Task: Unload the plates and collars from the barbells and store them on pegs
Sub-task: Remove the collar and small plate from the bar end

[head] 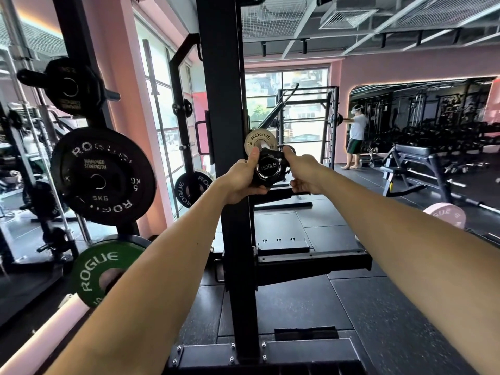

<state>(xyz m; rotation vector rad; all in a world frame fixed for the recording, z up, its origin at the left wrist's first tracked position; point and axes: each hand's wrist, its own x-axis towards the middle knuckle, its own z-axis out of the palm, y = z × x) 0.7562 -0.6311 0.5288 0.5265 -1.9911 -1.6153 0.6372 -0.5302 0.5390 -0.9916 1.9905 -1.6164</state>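
Black plastic collar (266,158) sits at chrome barbell sleeve end (268,169), left hand (240,175) & right hand (304,171) both clamped round it. Small cream round change plate (260,142) behind, not yet unloaded; side pegs w/ black iron plates (102,175) stored already.

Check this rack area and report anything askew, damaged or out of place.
Nothing stands out. Both hands, left hand and right hand, grip the black collar at the bar's end, with a small white plate behind it. Plates hang on pegs.
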